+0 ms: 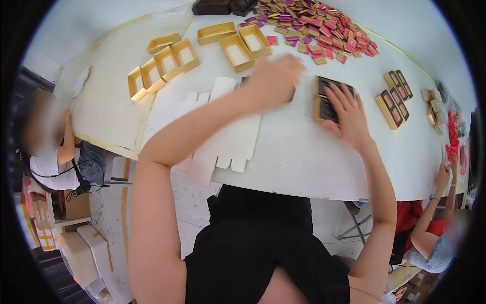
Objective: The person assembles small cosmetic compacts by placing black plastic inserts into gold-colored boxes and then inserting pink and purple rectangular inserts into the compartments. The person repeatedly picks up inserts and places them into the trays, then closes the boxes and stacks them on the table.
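My right hand lies with fingers stretched over a gold box holding a dark brown insert, pressing against its top and near edge. My left hand is smeared by motion above the table, left of that box. Dark edges show beside and behind it; what they belong to is hidden. Under my left forearm lie flat white carton blanks with cut flaps. Beyond my left hand stand open gold box frames, several more of them farther left.
A heap of small pink, purple and gold pieces covers the far side. Filled gold boxes stand to the right, near red ribbon. Dark trays sit at the back. One person is at left, another at right.
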`<state>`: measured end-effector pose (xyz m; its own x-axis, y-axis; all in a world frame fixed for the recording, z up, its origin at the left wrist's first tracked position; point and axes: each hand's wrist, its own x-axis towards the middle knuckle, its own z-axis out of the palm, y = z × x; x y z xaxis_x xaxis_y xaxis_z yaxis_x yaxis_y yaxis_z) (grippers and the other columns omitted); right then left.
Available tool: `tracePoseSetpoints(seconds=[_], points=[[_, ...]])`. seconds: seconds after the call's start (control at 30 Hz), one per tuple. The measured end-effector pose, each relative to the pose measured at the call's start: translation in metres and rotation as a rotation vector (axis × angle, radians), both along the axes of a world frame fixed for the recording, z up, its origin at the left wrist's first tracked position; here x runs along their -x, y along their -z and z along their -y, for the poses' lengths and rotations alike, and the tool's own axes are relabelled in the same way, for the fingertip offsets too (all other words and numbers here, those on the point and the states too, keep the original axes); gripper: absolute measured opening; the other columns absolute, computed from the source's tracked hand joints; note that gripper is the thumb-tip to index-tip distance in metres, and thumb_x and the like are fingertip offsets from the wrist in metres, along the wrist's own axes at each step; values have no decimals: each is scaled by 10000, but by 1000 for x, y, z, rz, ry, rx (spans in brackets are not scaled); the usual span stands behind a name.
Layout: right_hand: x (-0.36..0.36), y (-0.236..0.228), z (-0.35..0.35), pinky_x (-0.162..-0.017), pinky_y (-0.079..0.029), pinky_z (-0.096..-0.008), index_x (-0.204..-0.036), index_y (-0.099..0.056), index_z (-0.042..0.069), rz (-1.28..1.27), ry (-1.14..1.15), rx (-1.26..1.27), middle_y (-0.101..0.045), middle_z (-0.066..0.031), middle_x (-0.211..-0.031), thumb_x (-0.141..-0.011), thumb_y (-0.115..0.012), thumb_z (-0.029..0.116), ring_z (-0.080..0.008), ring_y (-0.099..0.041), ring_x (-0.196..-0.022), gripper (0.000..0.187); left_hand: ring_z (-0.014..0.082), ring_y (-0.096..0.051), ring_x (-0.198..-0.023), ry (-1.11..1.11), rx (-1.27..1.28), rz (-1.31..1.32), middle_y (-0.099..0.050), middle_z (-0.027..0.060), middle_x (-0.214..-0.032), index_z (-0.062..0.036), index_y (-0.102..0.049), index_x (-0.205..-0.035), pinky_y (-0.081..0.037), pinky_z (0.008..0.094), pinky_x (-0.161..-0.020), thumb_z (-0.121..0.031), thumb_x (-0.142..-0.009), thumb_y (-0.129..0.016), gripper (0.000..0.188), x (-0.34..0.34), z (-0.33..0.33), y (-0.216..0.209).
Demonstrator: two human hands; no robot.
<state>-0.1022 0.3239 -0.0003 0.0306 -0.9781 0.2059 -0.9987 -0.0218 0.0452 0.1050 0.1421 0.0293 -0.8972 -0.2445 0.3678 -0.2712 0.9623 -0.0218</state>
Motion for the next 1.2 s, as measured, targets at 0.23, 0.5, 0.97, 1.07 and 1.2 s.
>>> tracePoseSetpoints(seconds=[0.23,0.5,0.97,1.07,1.2], points=[[51,-18,-60,-1134,-210,-582,-1455,-420,99,38,13,-25,-431,-98,-1500,-807,-596,670,-346,-339,-1419,882,338,-429,-1356,-207,275,-60,-486,81,-1449,-199,-672,-1188,-401,466,-1077,130,-828,-497,518,-81,165,9],[-46,-47,13,-1122,-252,-613,-1455,-394,93,256,-269,16,-447,-114,-1462,-808,-752,365,-333,-377,-1384,788,267,-415,-1382,-75,128,263,-493,49,-1452,-193,-722,-1002,-283,667,-1080,-293,-805,-720,220,-8,169,16],[-81,-13,74,-899,-465,-409,-1397,-418,72,362,-287,-24,-521,-118,-1147,-716,-818,205,-306,-521,-1052,801,305,-502,-1262,-313,-63,305,-535,102,-1362,-142,-716,-937,-317,688,-1035,-227,-791,-729,169,-90,188,-13],[-88,-24,44,-898,-473,-404,-1391,-431,69,429,-234,-57,-523,-118,-1151,-713,-810,177,-310,-519,-1062,784,283,-558,-1171,-192,-367,372,-634,92,-1212,-140,-711,-930,-355,711,-940,-227,-767,-762,192,-104,238,4],[-81,-35,-7,-935,-474,-401,-1410,-429,61,556,-114,44,-523,-140,-1229,-701,-816,146,-332,-520,-1121,812,299,-600,-1041,-258,-202,436,-653,85,-1050,-133,-688,-945,-455,520,-855,-302,-811,-707,216,-67,200,-10]])
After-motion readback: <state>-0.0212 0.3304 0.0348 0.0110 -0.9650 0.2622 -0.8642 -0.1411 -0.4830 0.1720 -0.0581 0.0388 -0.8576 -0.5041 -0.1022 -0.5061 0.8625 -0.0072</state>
